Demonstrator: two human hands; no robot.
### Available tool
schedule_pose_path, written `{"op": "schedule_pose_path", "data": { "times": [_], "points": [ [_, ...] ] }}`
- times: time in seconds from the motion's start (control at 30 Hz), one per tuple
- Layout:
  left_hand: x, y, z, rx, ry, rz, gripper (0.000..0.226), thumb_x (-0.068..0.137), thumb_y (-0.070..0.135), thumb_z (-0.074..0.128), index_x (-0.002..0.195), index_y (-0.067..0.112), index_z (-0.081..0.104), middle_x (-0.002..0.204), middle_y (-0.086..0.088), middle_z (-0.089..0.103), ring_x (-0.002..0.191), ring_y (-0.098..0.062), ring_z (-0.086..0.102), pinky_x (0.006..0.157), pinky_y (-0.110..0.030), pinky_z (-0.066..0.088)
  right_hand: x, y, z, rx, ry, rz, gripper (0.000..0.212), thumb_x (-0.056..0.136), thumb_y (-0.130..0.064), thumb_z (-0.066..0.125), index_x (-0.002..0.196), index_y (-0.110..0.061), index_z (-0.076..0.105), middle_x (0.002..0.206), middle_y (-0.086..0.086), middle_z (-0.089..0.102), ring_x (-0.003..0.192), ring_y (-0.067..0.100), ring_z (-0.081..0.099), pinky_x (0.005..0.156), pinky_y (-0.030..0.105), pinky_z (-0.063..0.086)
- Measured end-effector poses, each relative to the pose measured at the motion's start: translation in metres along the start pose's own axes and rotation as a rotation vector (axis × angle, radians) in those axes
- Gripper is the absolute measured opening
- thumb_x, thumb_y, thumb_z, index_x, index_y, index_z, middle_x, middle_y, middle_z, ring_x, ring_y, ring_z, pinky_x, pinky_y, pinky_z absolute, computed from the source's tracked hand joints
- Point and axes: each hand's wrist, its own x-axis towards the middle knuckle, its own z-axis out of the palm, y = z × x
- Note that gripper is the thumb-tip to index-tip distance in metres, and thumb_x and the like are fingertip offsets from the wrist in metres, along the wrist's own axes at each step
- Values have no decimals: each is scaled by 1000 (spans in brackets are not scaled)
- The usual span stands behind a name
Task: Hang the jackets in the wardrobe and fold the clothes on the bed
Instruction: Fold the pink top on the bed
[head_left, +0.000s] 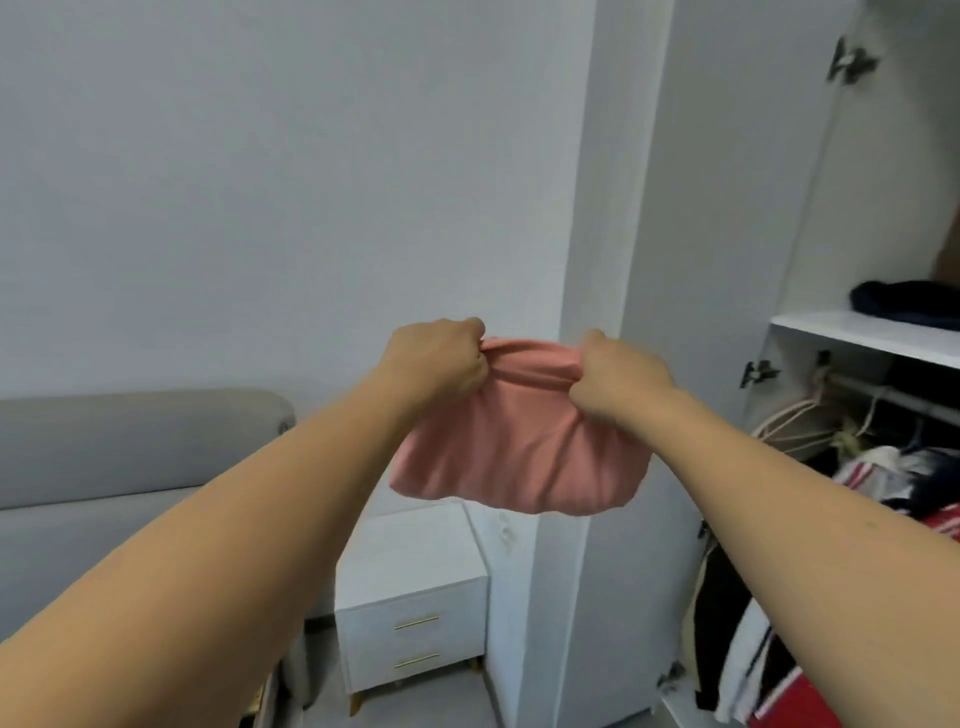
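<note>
A folded pink garment (519, 452) hangs in the air in front of me, above the nightstand. My left hand (441, 358) grips its upper left edge and my right hand (618, 384) grips its upper right edge, both with fingers curled into the cloth. The open wardrobe (862, 332) stands at the right, with several garments (893, 478) on its rail and a dark folded item (909, 306) on its shelf. The grey bed headboard (135, 441) is at the left; the mattress is out of view.
A white nightstand (415, 597) with two drawers stands below the garment, between the bed and a white wall column (597, 208). Empty pale hangers (789, 421) sit on the wardrobe rail. The wardrobe door (727, 208) stands open.
</note>
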Motion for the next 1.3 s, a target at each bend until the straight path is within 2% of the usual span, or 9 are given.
{"op": "schedule_pose_path", "data": {
  "times": [0.1,0.27,0.37,0.5,0.7,0.87,0.93,1.07,1.3],
  "points": [
    [45,64,11,-56,62,121,4,85,20,40,81,20,38,77,5,42,69,-23,45,54,-33,24,-3,70,-15,-49,115,104,26,78,-17,54,97,-14,36,107,16,64,99,37,62,72,36,36],
    [120,153,34,-173,103,280,12,82,18,41,75,22,33,74,7,42,62,-18,41,53,-31,23,-4,164,-32,-161,252,275,26,79,-14,54,97,-13,36,97,14,66,85,34,58,75,38,32],
    [161,202,50,-250,87,345,4,83,18,42,84,19,39,75,6,43,69,-23,45,55,-32,26,3,212,-40,-198,302,397,29,78,-13,55,96,-14,33,89,8,59,83,33,56,76,38,32],
    [212,251,68,-324,104,437,8,85,18,45,93,18,40,80,1,48,74,-29,47,60,-32,29,18,262,-49,-258,375,523,31,76,-9,54,95,-14,30,79,3,49,75,28,47,73,36,30],
    [289,340,77,-440,232,582,11,86,17,42,95,16,36,76,-2,48,73,-29,45,74,-37,28,33,335,-73,-321,471,727,28,74,-6,51,95,-14,32,86,7,60,73,29,45,73,36,31],
    [330,445,73,-545,317,651,13,85,19,44,93,13,36,75,-4,48,72,-29,45,76,-40,25,24,407,-119,-450,546,876,27,73,-8,52,94,-15,36,94,11,65,79,33,51,76,38,31],
    [343,492,64,-595,309,664,14,81,19,44,92,14,37,72,-1,46,74,-29,46,77,-40,25,19,442,-143,-525,544,925,26,74,-10,52,94,-15,37,99,12,66,89,35,58,76,38,30],
    [369,585,51,-683,264,684,15,75,20,45,89,16,43,68,1,43,74,-29,48,80,-41,25,9,516,-179,-597,507,1065,23,78,-15,52,97,-17,39,110,14,64,105,35,59,78,38,29],
    [408,732,71,-667,222,743,17,77,20,45,94,17,46,91,-7,62,75,-29,48,78,-39,24,2,643,-195,-645,415,1243,34,81,-18,56,115,-14,50,119,11,62,112,34,57,76,37,29]
  ]
}}
